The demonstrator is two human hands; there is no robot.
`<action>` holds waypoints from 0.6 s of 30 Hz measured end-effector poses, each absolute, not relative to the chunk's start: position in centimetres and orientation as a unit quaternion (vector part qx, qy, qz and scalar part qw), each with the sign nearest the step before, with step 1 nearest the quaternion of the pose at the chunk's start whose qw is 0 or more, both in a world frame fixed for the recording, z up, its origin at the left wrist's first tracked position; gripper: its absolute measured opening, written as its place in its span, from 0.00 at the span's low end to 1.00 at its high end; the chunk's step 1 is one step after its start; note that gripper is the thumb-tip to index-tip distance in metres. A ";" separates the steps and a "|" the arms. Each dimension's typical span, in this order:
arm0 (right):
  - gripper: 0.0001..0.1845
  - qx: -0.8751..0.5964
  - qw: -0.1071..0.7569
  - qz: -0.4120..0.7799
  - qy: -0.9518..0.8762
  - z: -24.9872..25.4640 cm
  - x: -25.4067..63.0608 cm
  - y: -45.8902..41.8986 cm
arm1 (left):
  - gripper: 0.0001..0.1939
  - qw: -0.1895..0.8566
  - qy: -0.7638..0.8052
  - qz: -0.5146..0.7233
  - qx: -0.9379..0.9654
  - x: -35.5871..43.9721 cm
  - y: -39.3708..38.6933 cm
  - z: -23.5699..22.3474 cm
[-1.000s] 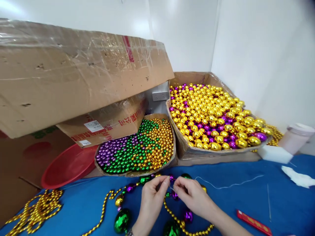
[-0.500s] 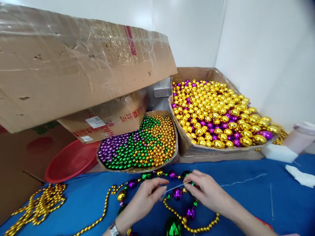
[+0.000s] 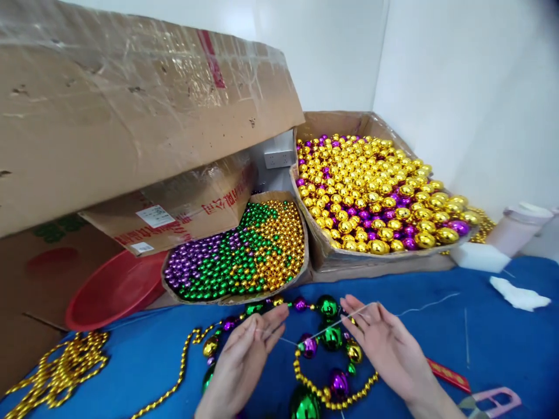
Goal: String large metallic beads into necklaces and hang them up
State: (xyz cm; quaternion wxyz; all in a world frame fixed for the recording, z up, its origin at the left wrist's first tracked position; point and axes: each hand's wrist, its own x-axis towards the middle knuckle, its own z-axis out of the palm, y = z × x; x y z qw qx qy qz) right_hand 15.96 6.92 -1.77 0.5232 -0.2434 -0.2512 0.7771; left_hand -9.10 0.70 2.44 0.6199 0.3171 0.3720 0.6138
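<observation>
A thin pale string [image 3: 336, 324] runs between my two hands, pulled to a point beside a small green bead. My left hand [image 3: 247, 355] pinches one end between thumb and forefinger, its other fingers stretched out. The other end is gripped by the thumb and finger of my right hand [image 3: 384, 340], palm turned inward. Between and below the hands lies a bead necklace with large purple beads [image 3: 339, 382], large green beads [image 3: 305, 402], and gold beads [image 3: 354, 352]. A chain of small gold beads [image 3: 301, 372] curves from the string's point.
Behind stand a carton of gold and purple beads [image 3: 317, 244] and a smaller carton of small beads [image 3: 305, 247]. Larger cartons [image 3: 144, 105] lean at left over a red basin [image 3: 82, 302]. Gold bead chains [image 3: 65, 372] lie left; pink-handled scissors [image 3: 495, 401] and a red strip [image 3: 449, 375] lie right.
My hands have moved apart and turned palms inward, drawing the string into a V down to the beads. The view has shifted slightly, and the scissors now show at lower right.
</observation>
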 end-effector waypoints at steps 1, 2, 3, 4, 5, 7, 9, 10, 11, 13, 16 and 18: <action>0.12 -0.247 0.540 0.774 -0.220 -1.7 15.8 7.1 | 0.09 0.637 0.328 0.642 0.274 -8.2 1.1 2.1; 0.12 -0.247 0.551 0.772 -0.196 -1.6 15.8 7.3 | 0.09 0.643 0.298 0.662 0.242 -7.5 1.5 1.8; 0.12 -0.246 0.558 0.773 -0.178 -1.5 15.9 7.5 | 0.09 0.644 0.282 0.676 0.220 -6.9 1.8 1.6; 0.13 -0.244 0.559 0.775 -0.167 -1.4 16.0 7.7 | 0.09 0.640 0.274 0.687 0.207 -6.4 2.1 1.4; 0.14 -0.245 0.557 0.776 -0.164 -1.3 16.2 7.8 | 0.09 0.635 0.272 0.694 0.201 -6.2 2.4 1.3; 0.16 -0.261 0.548 0.774 -0.179 -1.2 16.4 8.0 | 0.09 0.626 0.281 0.699 0.201 -5.9 2.6 1.2; 0.17 -0.280 0.540 0.770 -0.194 -1.0 16.4 8.2 | 0.10 0.620 0.298 0.696 0.206 -6.0 2.6 1.3; 0.18 -0.290 0.538 0.766 -0.201 -1.0 16.4 8.3 | 0.11 0.618 0.307 0.693 0.209 -6.0 2.5 1.3; 0.18 -0.300 0.536 0.761 -0.209 -0.9 16.3 8.4 | 0.12 0.618 0.315 0.689 0.212 -6.0 2.4 1.4; 0.19 -0.323 0.532 0.750 -0.225 -0.9 16.3 8.8 | 0.13 0.620 0.325 0.679 0.221 -6.0 2.2 1.3; 0.20 -0.358 0.525 0.727 -0.259 -1.4 16.3 9.4 | 0.15 0.626 0.342 0.663 0.224 -5.9 1.8 0.6; 0.20 -0.380 0.520 0.708 -0.292 -2.0 16.4 9.5 | 0.15 0.627 0.354 0.660 0.216 -5.8 1.4 -0.3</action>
